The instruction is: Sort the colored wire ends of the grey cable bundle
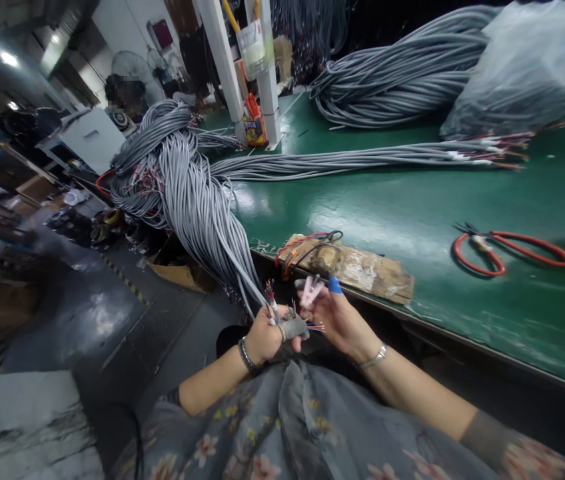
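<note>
My left hand (266, 333) is closed around the end of a grey cable (222, 247), whose stripped coloured wires stick out past a grey taped thumb. My right hand (338, 319) is right beside it, fingers pinched on the fine wire ends; a blue finger cot (334, 285) covers one fingertip and other fingertips are wrapped in pale tape. The cable belongs to a thick bundle of grey cables (182, 180) hanging off the edge of the green table (412, 220). Both hands are over my lap, just in front of the table edge.
Red-handled pliers (507, 250) lie on the table at right. A worn cardboard piece (362, 267) with red and black wire sits at the table edge. More grey cable coils (402, 73) and a plastic-covered heap (527, 67) lie at the back. White posts (227, 67) stand beyond.
</note>
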A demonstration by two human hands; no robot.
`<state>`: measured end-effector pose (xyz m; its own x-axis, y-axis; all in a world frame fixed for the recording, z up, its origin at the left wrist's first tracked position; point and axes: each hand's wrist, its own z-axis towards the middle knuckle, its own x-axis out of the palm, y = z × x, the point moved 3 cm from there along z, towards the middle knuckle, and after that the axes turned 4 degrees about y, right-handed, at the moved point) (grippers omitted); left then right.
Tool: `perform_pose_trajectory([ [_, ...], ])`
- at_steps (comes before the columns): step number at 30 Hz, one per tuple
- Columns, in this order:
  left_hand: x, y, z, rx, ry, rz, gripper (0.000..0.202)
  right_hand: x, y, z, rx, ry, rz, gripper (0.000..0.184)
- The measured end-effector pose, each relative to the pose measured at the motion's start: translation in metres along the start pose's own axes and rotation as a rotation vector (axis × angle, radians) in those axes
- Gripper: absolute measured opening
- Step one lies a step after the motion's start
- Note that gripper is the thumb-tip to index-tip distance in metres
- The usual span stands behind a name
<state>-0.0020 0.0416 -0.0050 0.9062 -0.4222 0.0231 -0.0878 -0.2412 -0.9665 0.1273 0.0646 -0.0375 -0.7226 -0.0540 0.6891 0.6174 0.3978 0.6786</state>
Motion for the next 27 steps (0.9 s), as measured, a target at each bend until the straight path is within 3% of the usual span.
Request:
perform_pose_trajectory([
  [3,0.002,-0.008,-0.009,0.011,-0.039,0.035,0.042,0.002,0.002,-0.003,0.03,0.023,0.02,0.047],
  [8,0.004,-0.011,-0.012,0.059,-0.128,0.038,0.044,0.006,0.007,-0.006,-0.04,-0.028,-0.016,0.034],
  [17,0.007,-0.007,-0.005,0.057,-0.157,0.03,0.043,-0.002,0.004,-0.004,-0.209,-0.083,-0.274,0.052],
  [22,0.007,-0.003,-0.001,0.063,-0.162,0.007,0.042,0.0,-0.003,0.004,-0.016,-0.023,-0.013,0.05],
  [27,0.008,0.002,0.001,0.068,-0.163,-0.011,0.04,0.001,-0.006,0.006,0.023,-0.051,0.108,0.046],
])
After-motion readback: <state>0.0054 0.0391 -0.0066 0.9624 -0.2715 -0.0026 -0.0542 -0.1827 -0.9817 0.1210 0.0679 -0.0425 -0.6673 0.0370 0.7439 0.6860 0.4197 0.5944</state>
